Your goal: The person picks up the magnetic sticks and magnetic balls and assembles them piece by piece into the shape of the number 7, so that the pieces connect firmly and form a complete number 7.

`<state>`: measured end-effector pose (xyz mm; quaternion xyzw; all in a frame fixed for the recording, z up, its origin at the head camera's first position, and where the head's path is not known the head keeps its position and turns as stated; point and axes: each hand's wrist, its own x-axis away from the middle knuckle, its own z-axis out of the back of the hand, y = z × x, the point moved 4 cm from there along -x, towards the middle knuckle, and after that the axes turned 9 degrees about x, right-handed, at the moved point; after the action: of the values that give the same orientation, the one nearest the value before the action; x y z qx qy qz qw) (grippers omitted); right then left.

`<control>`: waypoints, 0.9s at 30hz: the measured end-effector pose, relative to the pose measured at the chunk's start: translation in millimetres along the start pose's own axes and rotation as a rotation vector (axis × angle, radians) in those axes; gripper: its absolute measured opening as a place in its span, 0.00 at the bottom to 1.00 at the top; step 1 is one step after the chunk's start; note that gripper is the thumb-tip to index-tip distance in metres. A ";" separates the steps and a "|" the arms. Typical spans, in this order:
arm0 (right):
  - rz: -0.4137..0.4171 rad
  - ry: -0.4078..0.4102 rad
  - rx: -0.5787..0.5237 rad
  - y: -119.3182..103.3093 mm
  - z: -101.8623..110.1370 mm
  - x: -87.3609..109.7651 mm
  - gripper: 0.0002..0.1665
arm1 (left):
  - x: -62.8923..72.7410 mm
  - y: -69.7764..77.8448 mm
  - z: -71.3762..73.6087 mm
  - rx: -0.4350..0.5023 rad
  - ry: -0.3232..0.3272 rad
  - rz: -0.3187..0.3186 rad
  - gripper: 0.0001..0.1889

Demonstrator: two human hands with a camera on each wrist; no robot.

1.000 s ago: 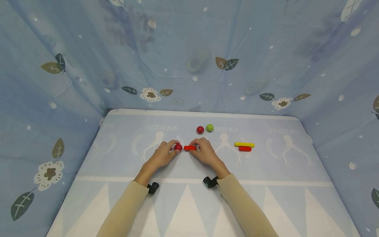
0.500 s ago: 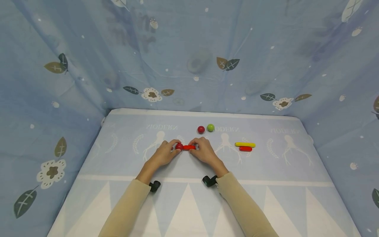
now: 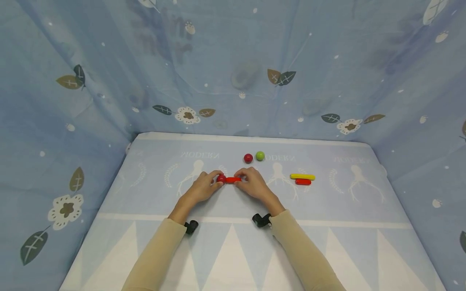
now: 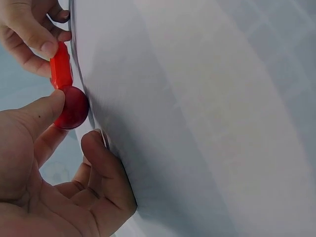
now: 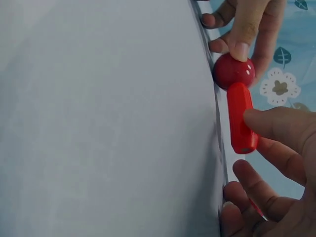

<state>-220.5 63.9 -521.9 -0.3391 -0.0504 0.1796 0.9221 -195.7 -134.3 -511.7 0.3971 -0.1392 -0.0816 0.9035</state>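
Note:
In the head view my left hand (image 3: 204, 187) pinches a dark red ball (image 3: 221, 179) between thumb and fingers, low over the table. My right hand (image 3: 253, 184) pinches a short, bright red stick (image 3: 233, 180) from the other side. The ball and the stick touch end to end. In the left wrist view, the left thumb presses on the ball (image 4: 74, 107), and the stick (image 4: 60, 66) meets it. Seen from the right wrist, the right thumb lies on the side of the faceted stick (image 5: 241, 118); the left hand (image 5: 249, 29) holds the ball (image 5: 233, 71) beyond.
Behind the hands sit another red ball (image 3: 248, 158) and a green ball (image 3: 260, 156). To the right lie a yellow stick (image 3: 302, 176) and a red stick (image 3: 303, 182), side by side. A patterned blue curtain (image 3: 225, 81) surrounds the table (image 3: 233, 206).
One second ago there was a gap between the red ball and the red stick; half a second ago they met, and they still touch. The view has shifted slightly.

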 end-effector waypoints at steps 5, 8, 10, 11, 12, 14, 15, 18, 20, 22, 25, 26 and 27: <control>-0.050 0.034 -0.070 9.4 8.5 -1.2 0.12 | 0.2 -0.3 0.5 -0.001 -0.004 0.011 0.21; -0.088 0.095 -0.103 17.5 16.2 -3.4 0.12 | -0.2 -0.6 0.5 -0.006 -0.006 0.006 0.21; -0.105 0.154 -0.111 23.2 22.5 -5.6 0.12 | -0.4 -0.5 0.6 -0.007 -0.006 0.003 0.21; -0.113 0.186 -0.114 26.3 25.8 -6.8 0.12 | -0.4 -0.4 0.6 -0.007 -0.006 0.000 0.21; -0.119 0.221 -0.119 29.4 29.3 -8.0 0.13 | -0.5 -0.3 0.6 -0.009 -0.008 -0.001 0.21; -0.140 0.291 -0.128 36.5 35.8 -10.6 0.13 | -0.5 0.1 0.7 -0.006 -0.010 -0.001 0.21; -0.151 0.325 -0.135 40.1 38.8 -11.8 0.13 | -0.5 0.3 0.7 -0.005 -0.011 0.001 0.21; -0.197 0.404 -0.173 51.4 45.5 -15.8 0.15 | -0.2 0.5 0.7 -0.005 -0.015 0.007 0.21; -0.231 0.431 -0.207 58.6 47.8 -18.3 0.16 | -0.2 0.2 0.5 -0.004 -0.014 0.011 0.21; -0.264 0.433 -0.240 64.8 48.3 -20.8 0.19 | -0.3 -0.2 0.4 -0.004 -0.013 0.013 0.21; -0.311 0.412 -0.267 72.8 46.7 -24.2 0.23 | -0.9 -0.8 0.3 -0.004 -0.010 0.012 0.21; -0.322 0.401 -0.261 74.7 46.0 -25.1 0.25 | -1.2 -1.1 0.3 -0.002 -0.010 0.013 0.21; -0.331 0.389 -0.245 76.5 44.9 -26.2 0.26 | -1.6 -1.5 0.2 -0.002 -0.010 0.014 0.21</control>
<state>-277.2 135.6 -536.1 -0.4632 0.0516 -0.0491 0.8834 -197.3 -135.0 -512.9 0.3946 -0.1463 -0.0774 0.9038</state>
